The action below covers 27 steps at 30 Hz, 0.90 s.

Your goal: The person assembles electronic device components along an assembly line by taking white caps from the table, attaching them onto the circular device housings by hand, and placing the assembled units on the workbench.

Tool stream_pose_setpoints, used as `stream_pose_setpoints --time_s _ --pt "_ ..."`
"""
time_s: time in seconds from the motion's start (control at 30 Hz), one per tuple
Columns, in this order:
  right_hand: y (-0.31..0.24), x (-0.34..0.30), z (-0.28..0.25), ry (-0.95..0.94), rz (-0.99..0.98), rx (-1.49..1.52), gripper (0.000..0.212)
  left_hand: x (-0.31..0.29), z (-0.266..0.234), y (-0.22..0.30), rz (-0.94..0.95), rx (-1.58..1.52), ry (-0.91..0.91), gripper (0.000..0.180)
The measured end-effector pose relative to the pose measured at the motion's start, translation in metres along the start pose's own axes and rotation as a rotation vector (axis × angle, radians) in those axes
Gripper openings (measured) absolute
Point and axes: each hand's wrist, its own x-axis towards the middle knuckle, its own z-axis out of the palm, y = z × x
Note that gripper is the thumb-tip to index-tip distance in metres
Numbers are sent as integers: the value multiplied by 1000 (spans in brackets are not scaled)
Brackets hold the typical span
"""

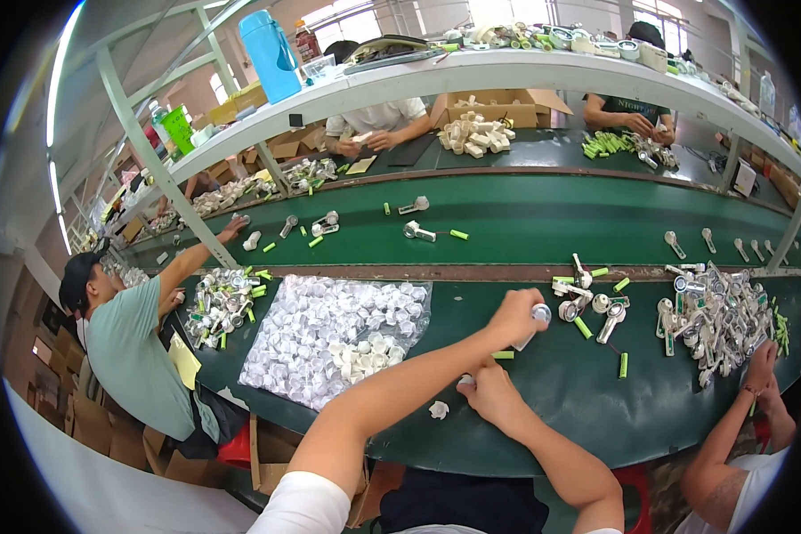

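Observation:
My left hand (516,320) is closed around a white handheld device with a round, shiny head (541,313). Closer to me, my right hand (497,397) has its fingers drawn together on a small white part (465,381), mostly hidden by them. Between the hands shows a green battery cell (503,355); whether it is wired to the held device I cannot tell. A loose white cup-shaped part (439,409) lies left of my right hand. Left of my arms is a clear plastic bag (271,360) full of similar white parts.
Several round-headed devices (610,319) with green cells lie right of my hands, before a large pile (721,320) beside a co-worker's hands (760,374). A green belt (543,218) runs beyond, under a white shelf (472,71). At left, another person (142,329) reaches over the belt.

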Motion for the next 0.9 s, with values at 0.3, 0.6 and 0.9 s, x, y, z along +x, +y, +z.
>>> stream_pose_setpoints --time_s 0.3,0.6,0.9 --pt "-17 3 -15 -89 71 -295 24 -43 -118 -24 -18 -1331 238 29" --pt "-30 16 -70 622 -274 322 35 -88 -98 18 -145 -1321 163 44" --pt "-23 16 -61 588 -426 362 39 -121 -64 51 -57 -1022 41 50"
